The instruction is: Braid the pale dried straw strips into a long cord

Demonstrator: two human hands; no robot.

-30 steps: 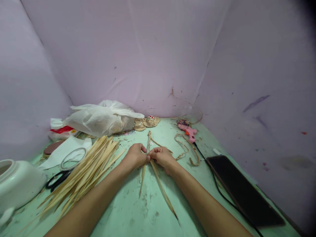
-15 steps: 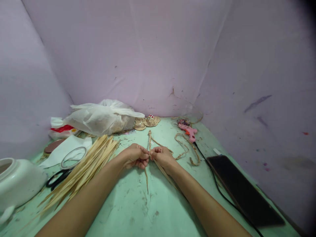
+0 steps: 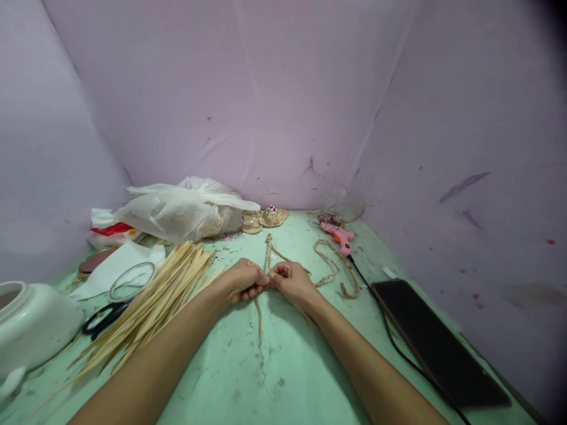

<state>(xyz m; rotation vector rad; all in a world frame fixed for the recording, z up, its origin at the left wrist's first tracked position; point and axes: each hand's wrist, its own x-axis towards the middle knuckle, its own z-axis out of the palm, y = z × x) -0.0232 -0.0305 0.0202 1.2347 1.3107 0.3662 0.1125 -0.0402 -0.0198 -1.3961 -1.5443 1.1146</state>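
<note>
Both hands meet at the middle of the green table, pinching the near end of a thin braided straw cord (image 3: 269, 252). My left hand (image 3: 245, 280) is closed, thumb against curled fingers. A loose straw strand (image 3: 259, 323) hangs from under it toward me. My right hand (image 3: 290, 282) touches it from the other side, thumb and fingertips pinched on the cord. The braid runs away from the hands to a knotted tip, then doubles back behind my right hand. More of the braided cord (image 3: 325, 260) winds across the table on the right.
At left lie a bundle of dry straw strips (image 3: 163, 301), black-handled scissors (image 3: 104, 319), a tape ring (image 3: 133, 282) and a white pot (image 3: 38, 324). A white plastic bag (image 3: 186, 209) and woven straw pieces (image 3: 266, 219) sit behind. Rightward are a pink glue gun (image 3: 339, 236) and a dark phone (image 3: 438, 342).
The hands stay in place, still pinching the braid. The hanging strand has shifted slightly left, and the strand along my right forearm is now mostly hidden.
</note>
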